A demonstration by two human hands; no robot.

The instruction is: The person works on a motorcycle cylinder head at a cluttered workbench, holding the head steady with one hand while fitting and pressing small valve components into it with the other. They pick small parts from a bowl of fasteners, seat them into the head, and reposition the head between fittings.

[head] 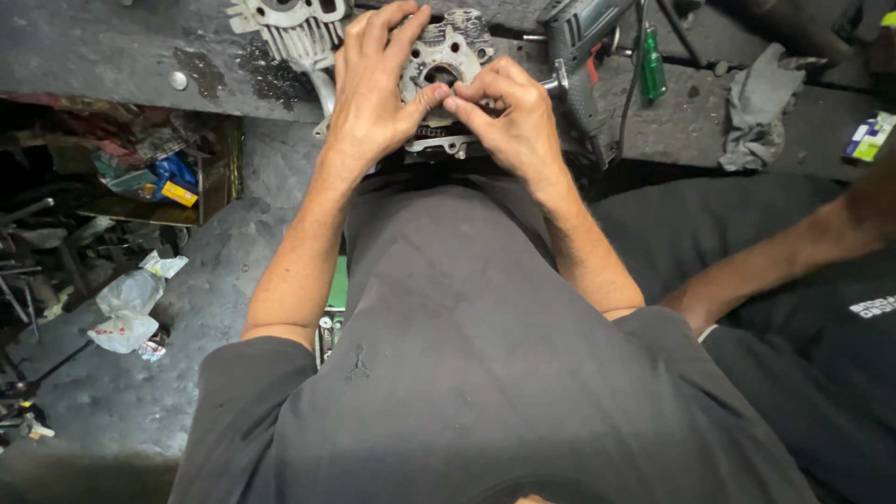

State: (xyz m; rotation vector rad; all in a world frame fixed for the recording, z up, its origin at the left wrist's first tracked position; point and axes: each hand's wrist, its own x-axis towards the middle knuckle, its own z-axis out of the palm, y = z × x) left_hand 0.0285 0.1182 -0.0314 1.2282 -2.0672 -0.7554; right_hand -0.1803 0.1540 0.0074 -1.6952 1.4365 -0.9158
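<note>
A grey metal engine part with round openings lies on the dark workbench just beyond my body. My left hand rests over its left side, thumb reaching toward a central hole. My right hand lies on its right side, fingers curled, thumb and forefinger pinched at the same hole, touching my left thumb. Whether something small sits between the fingertips is hidden. A short chain section shows under the hands.
A finned engine casting sits at the back left. A power drill, a green-handled screwdriver and a grey rag lie to the right. Another person's arm reaches in at right. Clutter and a plastic bag lie on the floor at left.
</note>
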